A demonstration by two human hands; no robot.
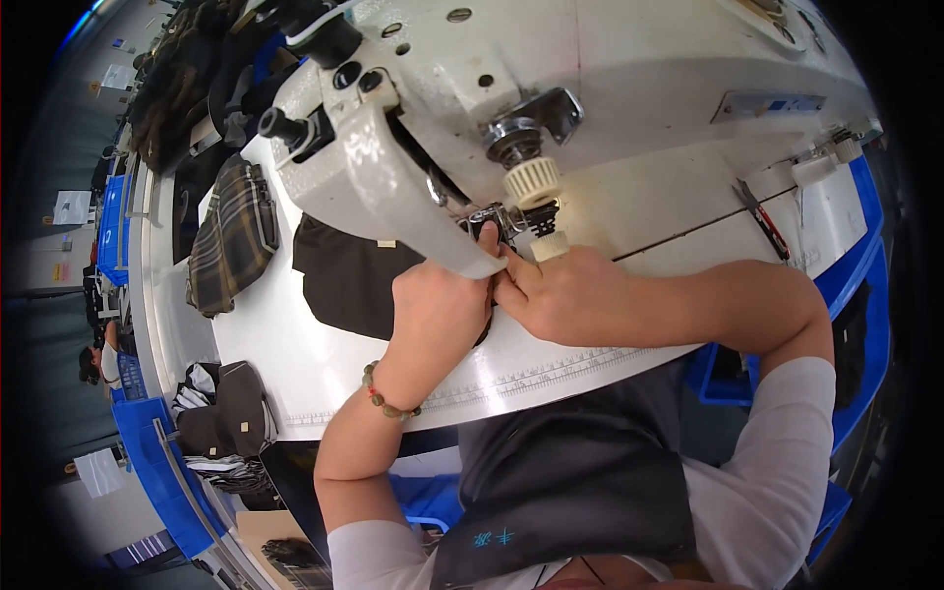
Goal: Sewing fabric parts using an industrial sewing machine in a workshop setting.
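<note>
A dark brown cloth piece [346, 277] with a small pale tag lies on the white sewing table, left of the needle area of a sewing machine [629, 69]. My left hand [441, 307], a beaded bracelet on its wrist, bends over the cloth's right end. One fingertip points up by the metal presser foot [484, 218]. My right hand [559, 297] comes in from the right, its fingers curled close together against the left hand's fingers at the cloth's edge. The machine's pale curved guard covers part of the left fingers, and the cloth between the fingertips is mostly hidden.
Folded plaid cloth [232, 236] lies at the table's left. Dark caps [241, 411] with tags are piled below it. Snips [764, 221] with red-and-black handles rest at the right. A printed ruler scale [551, 374] follows the near edge. Blue bins [865, 324] stand beyond the right side.
</note>
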